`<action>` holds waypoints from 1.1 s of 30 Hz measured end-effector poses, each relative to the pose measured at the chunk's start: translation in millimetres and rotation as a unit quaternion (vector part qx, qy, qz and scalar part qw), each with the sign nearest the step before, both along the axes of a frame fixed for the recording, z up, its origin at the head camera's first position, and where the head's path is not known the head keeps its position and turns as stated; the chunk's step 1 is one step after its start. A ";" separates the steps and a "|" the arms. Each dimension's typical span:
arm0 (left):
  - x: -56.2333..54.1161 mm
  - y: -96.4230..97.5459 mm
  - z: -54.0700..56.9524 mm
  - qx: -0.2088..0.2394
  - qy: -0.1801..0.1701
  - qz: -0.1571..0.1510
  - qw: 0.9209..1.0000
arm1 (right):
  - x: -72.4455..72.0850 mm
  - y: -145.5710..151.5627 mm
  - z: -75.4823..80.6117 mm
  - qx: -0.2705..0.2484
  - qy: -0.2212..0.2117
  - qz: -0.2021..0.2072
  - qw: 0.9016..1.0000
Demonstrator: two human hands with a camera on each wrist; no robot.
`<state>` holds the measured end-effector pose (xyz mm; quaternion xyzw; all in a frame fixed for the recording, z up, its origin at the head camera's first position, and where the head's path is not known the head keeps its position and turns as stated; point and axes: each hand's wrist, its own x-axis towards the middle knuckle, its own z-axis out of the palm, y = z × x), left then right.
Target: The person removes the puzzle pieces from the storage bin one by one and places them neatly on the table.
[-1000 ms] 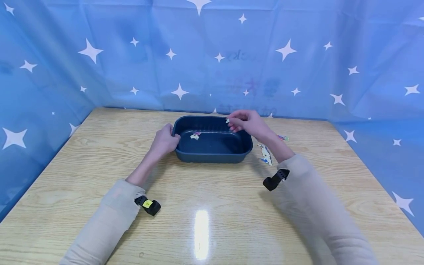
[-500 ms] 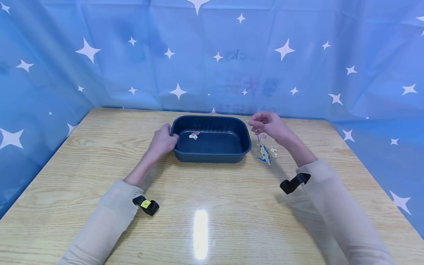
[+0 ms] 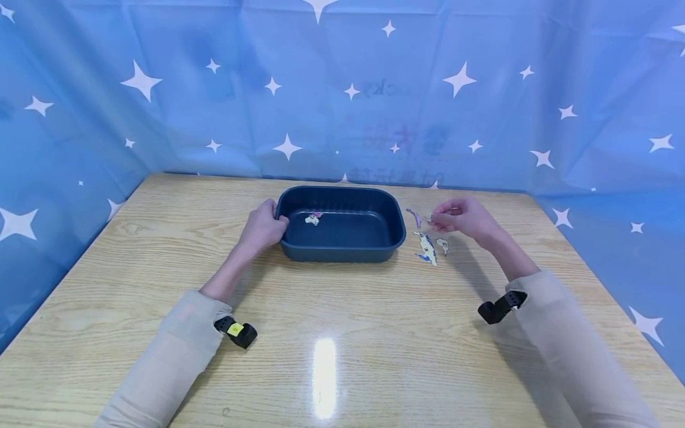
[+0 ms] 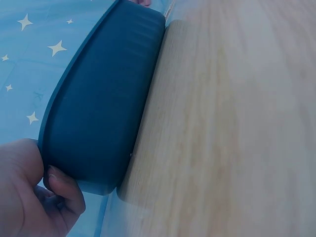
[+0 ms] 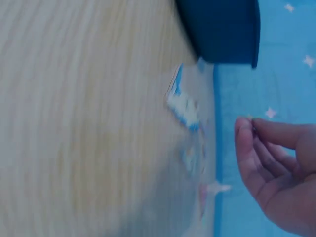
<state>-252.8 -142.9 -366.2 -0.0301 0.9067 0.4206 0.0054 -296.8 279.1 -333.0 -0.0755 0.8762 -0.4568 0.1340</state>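
Observation:
My left hand grips the left end of a dark blue rectangular plastic tub, thumb and fingers curled around its rim; the left wrist view shows this grip closely. Inside the tub lie a small white cut-out piece and a pinkish one partly against it. My right hand is to the right of the tub, above the table, with thumb and index fingertips pinched together. In the right wrist view a tiny yellowish edge of a small cut-out piece shows between those fingertips; the rest is hidden.
Right of the tub lie a long white-and-blue cut-out, a small white cut-out and a purple one. The wooden table meets a blue star-patterned curtain behind.
My right hand has moved from over the tub out to the right and lower, above the loose cut-outs. My left hand and the tub stay in place.

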 end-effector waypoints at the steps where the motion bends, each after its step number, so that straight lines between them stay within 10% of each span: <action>1: 0.2 0.1 0.1 0.000 0.000 0.000 1.000 | 0.7 4.3 -1.7 0.007 -0.006 0.000 1.000; 20: 2.1 -1.4 0.9 0.000 -0.005 0.000 1.000 | 14.0 48.3 -19.9 0.082 -0.059 0.016 0.995; 33: 1.6 -0.3 2.5 0.000 -0.001 -0.003 1.000 | 15.9 49.8 -17.6 0.124 0.002 0.017 0.992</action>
